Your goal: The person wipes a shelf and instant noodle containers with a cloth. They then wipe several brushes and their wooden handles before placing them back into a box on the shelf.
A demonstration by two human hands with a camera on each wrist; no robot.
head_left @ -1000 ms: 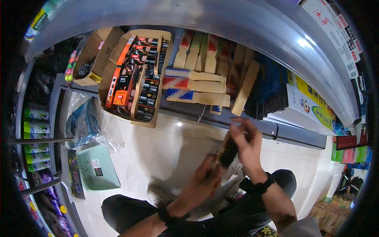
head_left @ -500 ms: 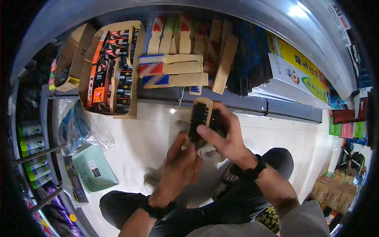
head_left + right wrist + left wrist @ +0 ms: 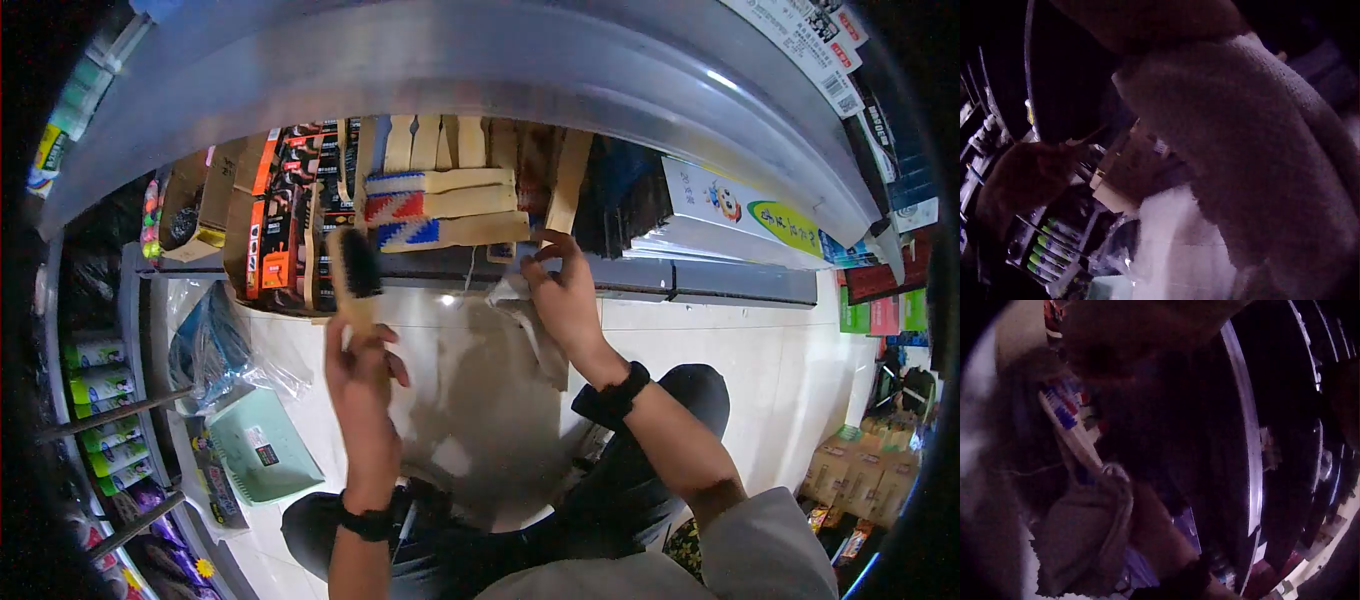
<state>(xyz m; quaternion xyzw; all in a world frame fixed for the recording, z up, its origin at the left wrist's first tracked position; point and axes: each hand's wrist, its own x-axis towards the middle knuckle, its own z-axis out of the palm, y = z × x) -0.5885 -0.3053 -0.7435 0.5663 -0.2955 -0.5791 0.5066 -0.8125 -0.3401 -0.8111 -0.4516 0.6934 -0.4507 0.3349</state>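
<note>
Brush (image 3: 356, 266) gripped by curled left fingers (image 3: 366, 338) beside cardboard box (image 3: 238, 245) of boxed brushes (image 3: 280, 228); right fingers (image 3: 548, 262) hold cloth (image 3: 535, 330).

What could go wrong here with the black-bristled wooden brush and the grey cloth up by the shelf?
1. The left hand grips the black-bristled wooden brush low on its handle, so the raised head may tip or knock the orange and black packs beside it.
2. The grey cloth hangs from the right hand just below the stacked wooden brushes with coloured bristles. It might snag one and pull it off the shelf.
</note>
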